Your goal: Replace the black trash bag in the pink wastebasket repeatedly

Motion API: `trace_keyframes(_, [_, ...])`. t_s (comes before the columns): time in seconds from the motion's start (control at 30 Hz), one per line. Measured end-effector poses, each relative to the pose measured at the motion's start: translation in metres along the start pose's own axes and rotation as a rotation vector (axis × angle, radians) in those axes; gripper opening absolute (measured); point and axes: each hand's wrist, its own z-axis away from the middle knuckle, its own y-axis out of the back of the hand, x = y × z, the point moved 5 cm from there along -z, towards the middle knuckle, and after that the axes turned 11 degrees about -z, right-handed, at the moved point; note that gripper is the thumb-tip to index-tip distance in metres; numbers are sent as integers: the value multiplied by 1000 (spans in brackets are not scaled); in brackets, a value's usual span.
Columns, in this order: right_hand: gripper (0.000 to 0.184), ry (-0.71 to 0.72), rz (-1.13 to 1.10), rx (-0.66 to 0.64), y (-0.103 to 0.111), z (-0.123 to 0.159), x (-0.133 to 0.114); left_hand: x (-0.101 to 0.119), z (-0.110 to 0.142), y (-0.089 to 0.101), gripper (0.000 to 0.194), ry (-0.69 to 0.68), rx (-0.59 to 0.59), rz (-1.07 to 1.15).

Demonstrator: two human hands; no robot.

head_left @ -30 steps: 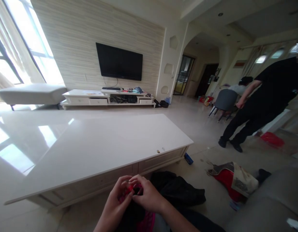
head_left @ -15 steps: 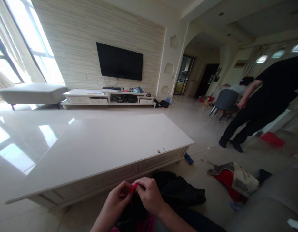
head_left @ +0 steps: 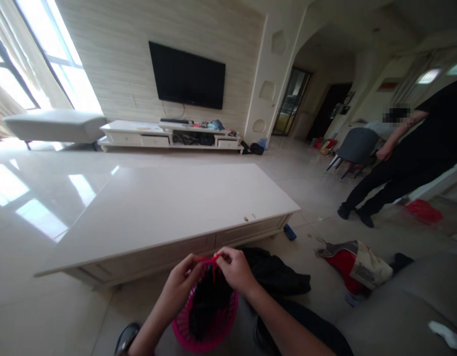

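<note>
At the far rim of a pink plastic basket [head_left: 199,345], a thin red ribbon [head_left: 214,271] runs between my two hands, with a short end hanging down. The fingers of my left hand [head_left: 184,273] are closed on its left side. My right hand [head_left: 234,267] pinches the ribbon from the right, thumb and fingertips together. Whether the ribbon is knotted round the rim cannot be made out. Dark fabric [head_left: 209,306] lies inside the basket, below my hands.
A white coffee table [head_left: 176,198] stands just beyond the basket. Black clothing [head_left: 280,272] lies on the floor to the right, and a beige-and-red bag [head_left: 369,269] farther right. A person in black [head_left: 399,158] stands at the right, near a grey chair [head_left: 356,145].
My view has tilted down, so more of the basket shows. My hands have drawn slightly apart, with the ribbon stretched between them. The standing person appears farther right.
</note>
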Motion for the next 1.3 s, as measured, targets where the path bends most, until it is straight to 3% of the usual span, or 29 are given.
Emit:
trace_keyframes(0.23, [15,-18,-10,3,11,-7,6,-12,0,-31,27,-19,-146,-195])
trace_keyframes(0.4, [16,-9,-65,11,13,-6,4,-12,-1,-44,21,-41,-170,-255])
trace_keyframes(0.73, [43,-71,-22,-74,22,-11,2,-1,-10,-8,32,38,17,55])
trace_keyframes(0.83, [40,-83,2,-132,21,-10,5,1,-10,-7,32,41,15,120])
trace_keyframes(1.0, [30,-186,-46,-338,12,-7,25,0,-9,-6,33,21,3,137])
trace_keyframes(1.17, [17,-157,24,-353,4,-6,33,4,-7,-6,32,8,-40,139])
trace_keyframes(1.3, [10,-109,113,-363,-2,-5,24,7,-6,-5,31,25,-47,164])
